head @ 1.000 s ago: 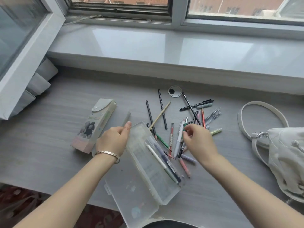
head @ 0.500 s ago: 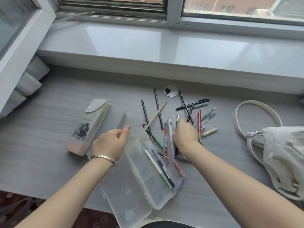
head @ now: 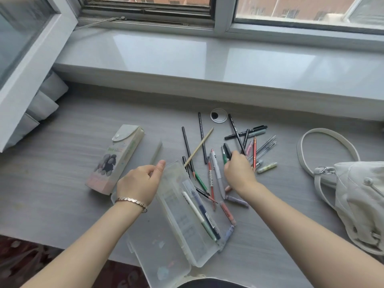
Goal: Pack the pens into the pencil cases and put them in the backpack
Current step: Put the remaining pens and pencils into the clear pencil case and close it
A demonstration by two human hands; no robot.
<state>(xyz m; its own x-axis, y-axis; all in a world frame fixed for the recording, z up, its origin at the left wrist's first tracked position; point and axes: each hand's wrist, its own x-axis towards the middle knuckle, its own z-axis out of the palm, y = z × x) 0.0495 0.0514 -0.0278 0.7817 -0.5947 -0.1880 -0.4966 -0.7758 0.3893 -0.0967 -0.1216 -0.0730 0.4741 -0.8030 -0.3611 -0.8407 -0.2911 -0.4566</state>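
The clear pencil case (head: 182, 215) lies open on the counter (head: 62, 163), long axis running from far-left to near-right. The left hand (head: 139, 183) grips its far end. The right hand (head: 239, 171) pinches a black pen (head: 227, 150) pointing away, over the scattered pens (head: 212, 175).

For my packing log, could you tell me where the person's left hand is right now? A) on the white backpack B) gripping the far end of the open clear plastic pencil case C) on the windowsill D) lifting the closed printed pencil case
B: the left hand grips the far end of the open clear plastic pencil case.
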